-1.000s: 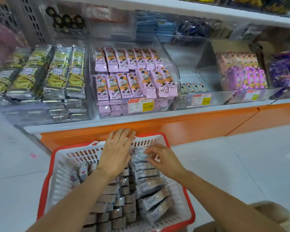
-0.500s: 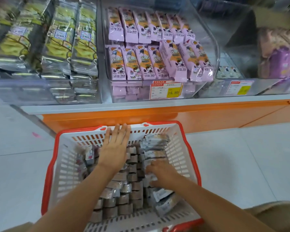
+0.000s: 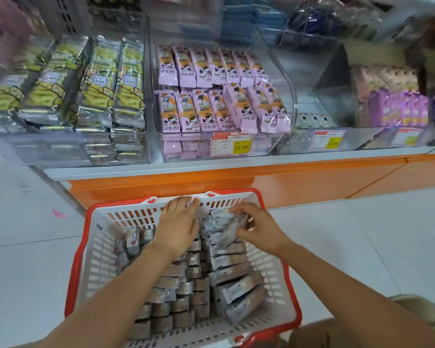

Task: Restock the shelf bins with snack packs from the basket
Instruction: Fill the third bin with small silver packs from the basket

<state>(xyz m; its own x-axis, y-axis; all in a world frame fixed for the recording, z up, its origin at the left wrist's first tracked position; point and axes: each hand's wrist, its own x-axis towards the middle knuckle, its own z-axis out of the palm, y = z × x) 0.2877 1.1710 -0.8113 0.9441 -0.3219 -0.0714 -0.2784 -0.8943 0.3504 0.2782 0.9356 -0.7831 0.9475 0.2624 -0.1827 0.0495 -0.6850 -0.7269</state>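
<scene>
A white basket with a red rim (image 3: 89,249) stands on the floor below the shelf, filled with several rows of grey-brown snack packs (image 3: 234,275). My left hand (image 3: 177,226) lies flat, fingers straight, on the packs at the basket's far end. My right hand (image 3: 258,228) curls round a bunch of grey snack packs (image 3: 224,223) at the basket's far right and holds them slightly raised. Above, a clear shelf bin (image 3: 284,79) holds pink snack packs (image 3: 206,96). To its right a clear bin (image 3: 309,101) holds only a few small packs low down.
A bin of yellow-and-silver packs (image 3: 96,79) sits left of the pink ones; purple packs (image 3: 392,104) fill bins at the right. A yellow price tag (image 3: 232,144) hangs on the pink bin. An orange shelf base (image 3: 261,182) runs behind the basket. Pale floor tiles (image 3: 362,247) surround it.
My right hand has moved from the basket's middle to its far right end and now grips a bunch of packs. My left hand stays flat on the packs. The view has tilted up.
</scene>
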